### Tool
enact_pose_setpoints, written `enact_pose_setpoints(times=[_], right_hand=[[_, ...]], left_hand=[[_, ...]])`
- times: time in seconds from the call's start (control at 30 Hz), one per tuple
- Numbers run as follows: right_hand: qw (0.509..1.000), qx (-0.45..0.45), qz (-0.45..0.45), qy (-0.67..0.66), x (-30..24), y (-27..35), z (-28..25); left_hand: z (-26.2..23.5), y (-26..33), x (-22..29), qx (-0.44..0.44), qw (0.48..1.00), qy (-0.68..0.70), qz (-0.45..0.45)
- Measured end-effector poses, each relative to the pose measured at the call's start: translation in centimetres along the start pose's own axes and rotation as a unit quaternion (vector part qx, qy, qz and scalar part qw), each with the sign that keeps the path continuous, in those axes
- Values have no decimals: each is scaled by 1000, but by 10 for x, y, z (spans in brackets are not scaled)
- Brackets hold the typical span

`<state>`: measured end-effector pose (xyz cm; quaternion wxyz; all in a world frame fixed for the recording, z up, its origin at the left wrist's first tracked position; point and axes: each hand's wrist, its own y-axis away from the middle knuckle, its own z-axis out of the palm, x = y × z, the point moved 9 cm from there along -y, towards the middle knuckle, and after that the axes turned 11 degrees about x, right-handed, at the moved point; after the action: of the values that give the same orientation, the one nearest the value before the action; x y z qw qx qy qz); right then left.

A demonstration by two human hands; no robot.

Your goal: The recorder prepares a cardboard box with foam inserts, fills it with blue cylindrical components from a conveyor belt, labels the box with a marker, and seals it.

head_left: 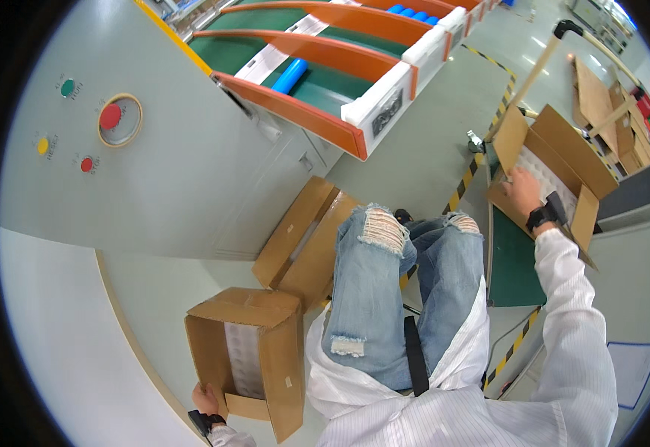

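Note:
At the lower left, my left hand point(206, 400) is closed on the edge of an open cardboard box point(284, 365). Inside that box stands a white dimpled tray point(243, 357). On the right, my arm reaches out to a second open cardboard box point(575, 145), its flaps spread. My right hand point(522, 192) has its fingers bent over that box's near left edge, beside a white dimpled tray point(545, 175) within. The fingertips are partly hidden there. Both wrists wear black bands.
A grey machine cabinet point(183, 141) with coloured buttons fills the upper left. Orange dividers point(295, 112) top a green conveyor with blue rollers. More cardboard point(306, 238) lies by my knees. The right box rests on a green surface point(515, 261). Yellow-black tape point(463, 182) marks the floor.

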<state>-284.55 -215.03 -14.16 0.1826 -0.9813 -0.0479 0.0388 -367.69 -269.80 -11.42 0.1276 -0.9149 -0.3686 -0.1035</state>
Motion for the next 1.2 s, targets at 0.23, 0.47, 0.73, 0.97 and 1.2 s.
enact_pose_setpoints(times=[0.23, 0.47, 0.73, 0.97, 1.2], right_hand=[[870, -188, -292, -350, -283, 25, 166], [857, -360, -261, -260, -457, 84, 346], [809, -354, -429, -190, -548, 24, 310], [759, -311, -571, -42, -501, 83, 280], [782, -269, -554, -98, -432, 147, 216]], left_hand=[[-35, 27, 27, -9, 998, -57, -34], [-99, 118, -14, -38, 989, 2, -141], [-137, 177, -27, 2, 966, -188, -178], [-126, 211, -120, -9, 953, -142, -268], [-88, 310, -218, -142, 917, -98, -359]])
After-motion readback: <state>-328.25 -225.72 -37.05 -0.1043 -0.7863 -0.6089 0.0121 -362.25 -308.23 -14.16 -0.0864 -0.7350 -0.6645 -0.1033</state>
